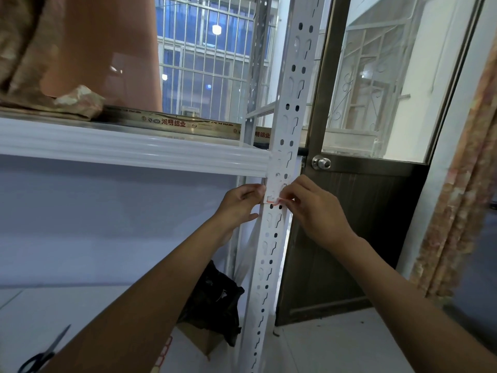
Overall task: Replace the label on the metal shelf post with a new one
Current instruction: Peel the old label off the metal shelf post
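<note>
A room corner by a dark wooden door with glass panels (357,232), barred windows beyond, holds a white perforated metal shelf post (271,251) joined to a white shelf beam (129,149). Just under that joint, a small white label with a red border (272,199) lies against the post face, the left hand (239,205) pinching its left edge while the right hand (314,211) fingers (285,197) pinch its right edge. To seat it well, it probably wants squaring to the post, then smoothing flat from one side across.
</note>
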